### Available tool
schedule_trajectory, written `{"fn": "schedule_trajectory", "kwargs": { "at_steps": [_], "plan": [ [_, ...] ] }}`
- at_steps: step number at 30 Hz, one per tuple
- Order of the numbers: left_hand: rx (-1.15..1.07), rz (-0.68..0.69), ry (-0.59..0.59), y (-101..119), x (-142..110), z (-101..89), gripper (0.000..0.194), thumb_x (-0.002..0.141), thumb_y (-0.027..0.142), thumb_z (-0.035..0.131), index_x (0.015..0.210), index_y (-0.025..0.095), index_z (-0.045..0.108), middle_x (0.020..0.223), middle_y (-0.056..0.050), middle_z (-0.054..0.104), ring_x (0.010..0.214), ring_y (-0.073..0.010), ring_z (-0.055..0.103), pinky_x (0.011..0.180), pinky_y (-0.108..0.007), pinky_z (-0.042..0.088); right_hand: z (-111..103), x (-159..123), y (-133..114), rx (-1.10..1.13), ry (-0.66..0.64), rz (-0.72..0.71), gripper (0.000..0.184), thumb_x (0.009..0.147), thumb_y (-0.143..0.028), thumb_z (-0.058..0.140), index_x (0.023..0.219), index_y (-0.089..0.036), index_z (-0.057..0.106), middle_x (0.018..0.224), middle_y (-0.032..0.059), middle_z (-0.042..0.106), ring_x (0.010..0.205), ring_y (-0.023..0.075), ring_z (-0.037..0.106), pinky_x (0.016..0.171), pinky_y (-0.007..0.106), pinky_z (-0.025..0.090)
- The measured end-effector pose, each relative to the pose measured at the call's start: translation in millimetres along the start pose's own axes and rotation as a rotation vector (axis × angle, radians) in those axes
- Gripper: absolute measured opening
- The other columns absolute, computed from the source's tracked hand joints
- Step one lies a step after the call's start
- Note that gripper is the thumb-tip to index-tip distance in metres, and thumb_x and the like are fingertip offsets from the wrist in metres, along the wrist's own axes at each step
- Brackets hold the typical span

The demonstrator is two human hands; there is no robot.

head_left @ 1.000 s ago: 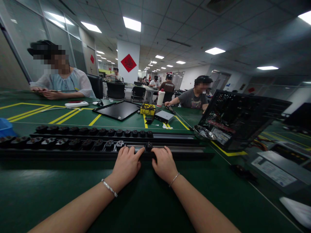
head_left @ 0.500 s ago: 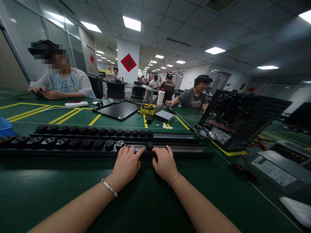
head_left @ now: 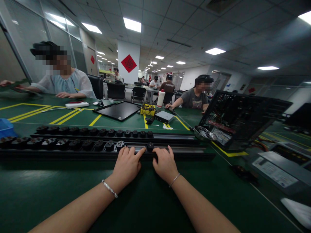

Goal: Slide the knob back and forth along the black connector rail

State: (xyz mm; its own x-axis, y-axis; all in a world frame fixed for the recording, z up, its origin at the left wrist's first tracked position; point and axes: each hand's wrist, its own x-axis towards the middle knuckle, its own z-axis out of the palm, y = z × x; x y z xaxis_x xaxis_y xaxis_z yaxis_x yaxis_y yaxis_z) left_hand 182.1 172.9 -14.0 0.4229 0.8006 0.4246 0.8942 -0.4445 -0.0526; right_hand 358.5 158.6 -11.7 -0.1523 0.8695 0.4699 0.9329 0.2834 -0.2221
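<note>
Two long black power tracks lie across the table in front of me, each carrying a row of black sockets. On the near track point(head_left: 184, 156), one black socket point(head_left: 150, 146) sits apart, to the right of its row. My left hand point(head_left: 128, 163) rests at the track's near edge, its index finger stretched to the left side of that socket. On the socket's other side, my right hand point(head_left: 165, 163) has curled fingers close against it. Both hands appear closed about the socket from either side; the thumbs are partly hidden. Nearest my left fingers in the row is another socket point(head_left: 120, 145).
Behind the near track runs the far track point(head_left: 175, 136). An open computer case point(head_left: 239, 119), a metal bowl point(head_left: 204, 133) and a power supply unit point(head_left: 279, 165) stand to the right. A black panel point(head_left: 118, 111) lies beyond the tracks. Co-workers sit across the table.
My hands and the socket between them hold almost the same place. The co-worker at the left has spread their hands apart, one reaching to the far left with a thin item.
</note>
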Motion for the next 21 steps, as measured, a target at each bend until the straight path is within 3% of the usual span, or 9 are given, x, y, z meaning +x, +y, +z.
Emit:
{"fn": "schedule_trajectory", "kwargs": {
  "at_steps": [21],
  "plan": [
    [0.02, 0.022, 0.036, -0.6, -0.5, 1.3, 0.057, 0.076, 0.023, 0.052, 0.132, 0.033, 0.044, 0.092, -0.006, 0.055, 0.092, -0.0249, 0.046, 0.093, -0.04, 0.03, -1.5, 0.0, -1.0, -0.013, -0.017, 0.001, 0.022, 0.077, -0.017, 0.047, 0.097, -0.023, 0.055, 0.093, 0.0025, 0.065, 0.093, 0.0182, 0.055, 0.106, 0.048, 0.015]
  ]
}}
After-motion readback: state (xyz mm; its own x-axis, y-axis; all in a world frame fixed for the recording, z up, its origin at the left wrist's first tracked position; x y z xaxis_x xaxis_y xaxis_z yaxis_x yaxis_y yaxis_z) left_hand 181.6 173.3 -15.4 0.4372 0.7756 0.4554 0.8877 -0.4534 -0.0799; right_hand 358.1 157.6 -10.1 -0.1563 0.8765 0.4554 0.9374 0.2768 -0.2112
